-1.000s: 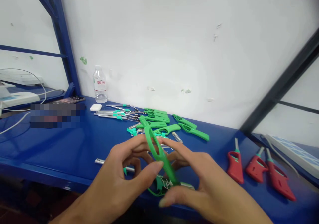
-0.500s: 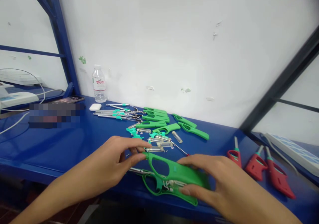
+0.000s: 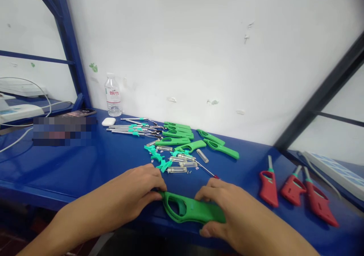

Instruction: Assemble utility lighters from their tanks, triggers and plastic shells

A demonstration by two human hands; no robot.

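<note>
Plainly, both hands are busy with one green lighter (image 3: 196,210) at the front edge of the blue table (image 3: 85,167). The left hand (image 3: 142,187) pinches its narrow tip between thumb and fingers, and those fingers cover the very end, so I can't make out what is under them. The right hand (image 3: 227,210) grasps the wide end, its palm hiding the butt. Through the lighter's opening a darker teal piece shows, only in part. Just beyond the right hand, a thin screwdriver (image 3: 207,169) runs out from among the clear tubes (image 3: 178,170); its red handle is mostly blocked from view. Farther back, the metal rods (image 3: 127,128) overlap too much to count. At left, a blurred patch hides something below the phone (image 3: 81,113).
</note>
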